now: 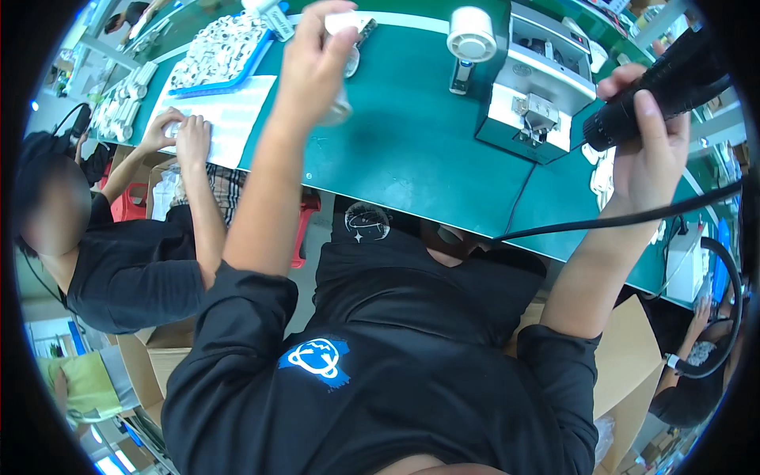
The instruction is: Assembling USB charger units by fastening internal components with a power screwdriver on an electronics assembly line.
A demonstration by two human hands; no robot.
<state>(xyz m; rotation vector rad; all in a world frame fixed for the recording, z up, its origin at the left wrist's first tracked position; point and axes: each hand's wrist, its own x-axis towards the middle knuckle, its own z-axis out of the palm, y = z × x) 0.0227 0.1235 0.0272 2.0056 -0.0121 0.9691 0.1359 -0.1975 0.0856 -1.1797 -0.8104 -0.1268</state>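
My left hand (310, 71) is raised over the far side of the green table, its fingers closed on a small white part (342, 22). Close beside that hand lie a small metallic piece (366, 30) and a whitish round piece (351, 63). By the wrist is a pale, blurred piece (336, 109) whose kind I cannot make out. My right hand (651, 131), up on the right, is wrapped round a black electric screwdriver (613, 125) with a ribbed collar and a thin tip slanting down left. The tip hangs beside a grey metal box machine (526, 119), apart from it.
A blue-edged tray (229, 85) of white parts stands at the far left. Nearby, a co-worker's hands (190, 138) rest over white sheets (249, 103). A white round-headed device (473, 47) stands left of the machine. A black cable (617, 224) crosses before my right forearm. Cardboard boxes (633, 348) flank me.
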